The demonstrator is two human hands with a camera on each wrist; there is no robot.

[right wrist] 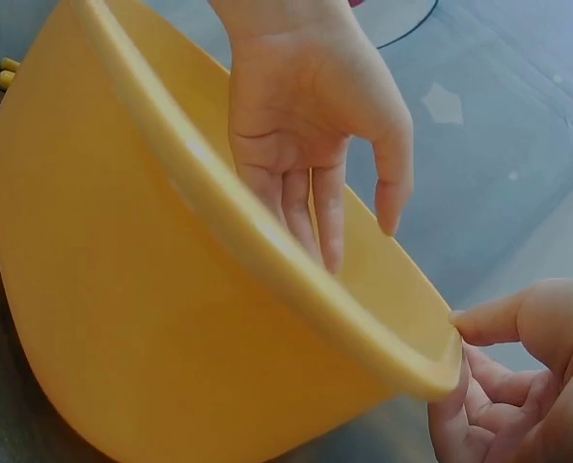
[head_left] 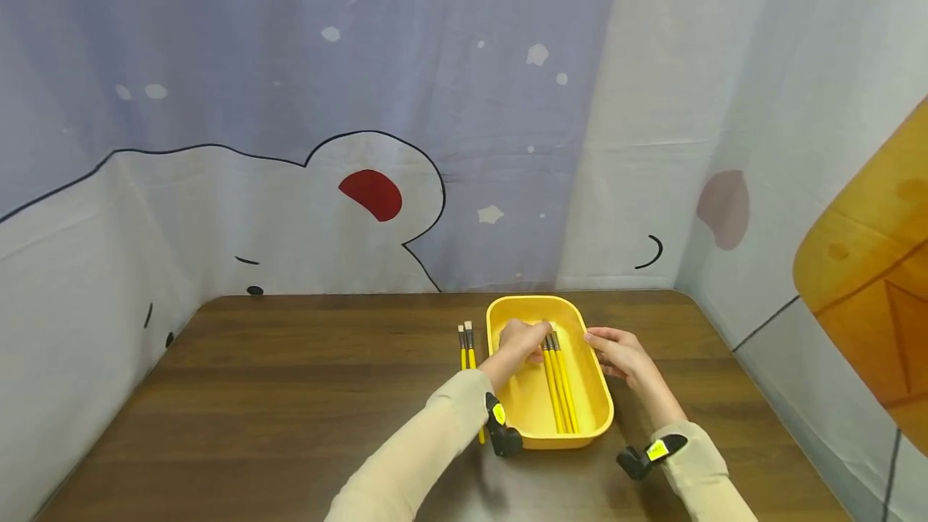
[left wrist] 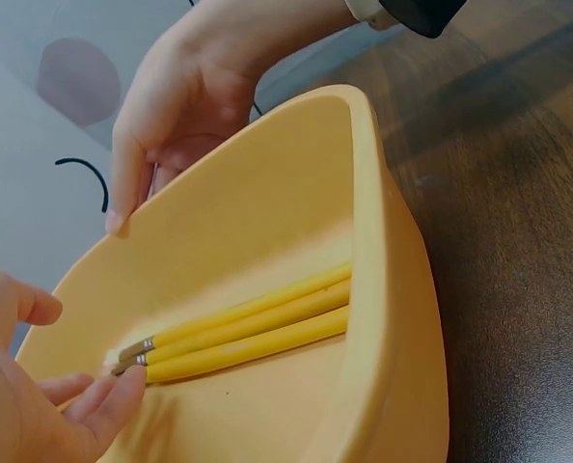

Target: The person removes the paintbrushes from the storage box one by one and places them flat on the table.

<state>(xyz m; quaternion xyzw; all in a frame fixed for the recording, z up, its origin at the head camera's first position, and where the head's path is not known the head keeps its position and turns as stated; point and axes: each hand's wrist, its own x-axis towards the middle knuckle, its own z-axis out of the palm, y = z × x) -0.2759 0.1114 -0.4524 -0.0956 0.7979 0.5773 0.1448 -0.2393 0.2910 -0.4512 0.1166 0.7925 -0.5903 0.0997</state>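
Observation:
A yellow plastic tray (head_left: 528,397) with rounded corners stands on the table, and several yellow-handled paintbrushes (head_left: 560,389) lie side by side along its right half. My left hand (head_left: 524,341) reaches over the left rim into the tray. Its fingertips are right at the bristle ends of those brushes, with the thumb held apart in the left wrist view. On the tray's far right side, my right hand (head_left: 622,353) pinches the rim between thumb and fingers. More paintbrushes (head_left: 471,357) lie on the table just left of the tray, partly hidden by the left forearm.
The dark wooden table (head_left: 290,393) extends left and toward the front. A printed curtain (head_left: 471,103) hangs along its back and sides. Each wrist wears a black camera with a yellow label, the right one (head_left: 651,456) beside the tray's near corner.

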